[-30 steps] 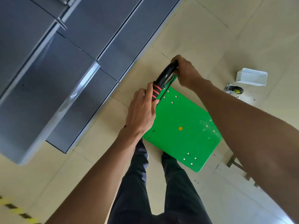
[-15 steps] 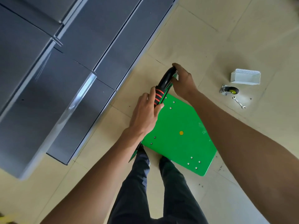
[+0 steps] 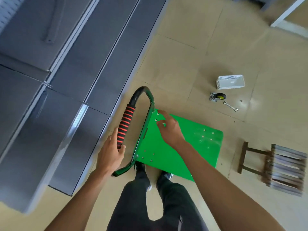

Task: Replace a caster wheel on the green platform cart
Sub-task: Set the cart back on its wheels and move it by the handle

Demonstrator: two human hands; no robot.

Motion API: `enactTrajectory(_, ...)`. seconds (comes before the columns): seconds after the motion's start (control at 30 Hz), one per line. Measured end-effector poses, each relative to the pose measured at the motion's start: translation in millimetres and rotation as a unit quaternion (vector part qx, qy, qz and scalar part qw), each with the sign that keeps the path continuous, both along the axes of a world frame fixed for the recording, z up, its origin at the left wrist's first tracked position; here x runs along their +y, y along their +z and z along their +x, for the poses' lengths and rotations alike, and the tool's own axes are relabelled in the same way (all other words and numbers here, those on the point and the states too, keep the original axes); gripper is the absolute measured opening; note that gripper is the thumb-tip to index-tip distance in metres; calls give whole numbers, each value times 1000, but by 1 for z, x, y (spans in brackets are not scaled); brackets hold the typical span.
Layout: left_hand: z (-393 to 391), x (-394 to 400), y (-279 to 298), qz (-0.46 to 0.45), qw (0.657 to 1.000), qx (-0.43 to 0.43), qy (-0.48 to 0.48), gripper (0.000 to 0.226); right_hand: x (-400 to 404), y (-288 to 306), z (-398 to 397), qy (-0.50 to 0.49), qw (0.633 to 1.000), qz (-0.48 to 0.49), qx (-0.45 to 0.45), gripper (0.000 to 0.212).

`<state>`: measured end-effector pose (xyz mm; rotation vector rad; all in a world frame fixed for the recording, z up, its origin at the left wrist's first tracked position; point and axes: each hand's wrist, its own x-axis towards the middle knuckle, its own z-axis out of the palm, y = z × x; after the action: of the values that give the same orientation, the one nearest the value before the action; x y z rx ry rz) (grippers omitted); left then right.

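Observation:
The green platform cart (image 3: 186, 150) sits on the floor in front of my feet, deck up, with bolt heads showing at its corners. Its looped handle (image 3: 141, 92), with a red-and-black striped grip (image 3: 125, 125), rises at the cart's left end. My left hand (image 3: 109, 155) rests against the lower end of the grip, fingers straight along it and thumb on the other side. My right hand (image 3: 170, 129) hovers over the deck near the handle hinge, fingers loosely spread, holding nothing. A loose caster wheel (image 3: 218, 97) and a small wrench (image 3: 230, 106) lie on the floor beyond the cart.
A white perforated basket (image 3: 230, 81) lies behind the caster. A low wooden slatted stool (image 3: 275, 167) stands to the right of the cart. Grey metal cabinets (image 3: 66, 80) run along the left side. Beige floor tiles surround the cart.
Both hands gripped the handle before. My right hand has let go and moved over the deck, my left hand has loosened on the grip, and the handle loop now shows fully.

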<state>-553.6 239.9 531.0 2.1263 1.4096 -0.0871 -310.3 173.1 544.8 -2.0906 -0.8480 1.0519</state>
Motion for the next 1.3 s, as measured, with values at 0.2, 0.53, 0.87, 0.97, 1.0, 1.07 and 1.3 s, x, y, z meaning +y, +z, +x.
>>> enactTrajectory(0.2, -6, 9, 12, -50, 999, 8, -16, 78, -19, 6, -16, -2, 1000, -18, 15, 53)
enactTrajectory(0.53, -25, 36, 1, -183, 977, -60, -90, 87, 40, 10, -75, -42, 998, -34, 26, 61)
enactTrajectory(0.87, -7, 31, 3, -204, 965, -79, -144, 86, 57, 22, -99, -112, 987, -81, -86, 57)
enactTrajectory(0.97, 2, 24, 1, -214, 963, -79, -144, 86, 50, 22, -94, -134, 983, -77, -97, 58)
enactTrajectory(1.0, 5, 21, 1, -220, 961, -81, -145, 85, 46, 21, -92, -141, 982, -73, -98, 58)
enactTrajectory(1.07, 12, 15, 1, -229, 958, -87, -148, 85, 36, 21, -87, -151, 981, -66, -100, 55)
enactTrajectory(1.3, 43, -28, 1, -238, 955, -91, -151, 86, -12, 16, -65, -160, 980, -74, -98, 61)
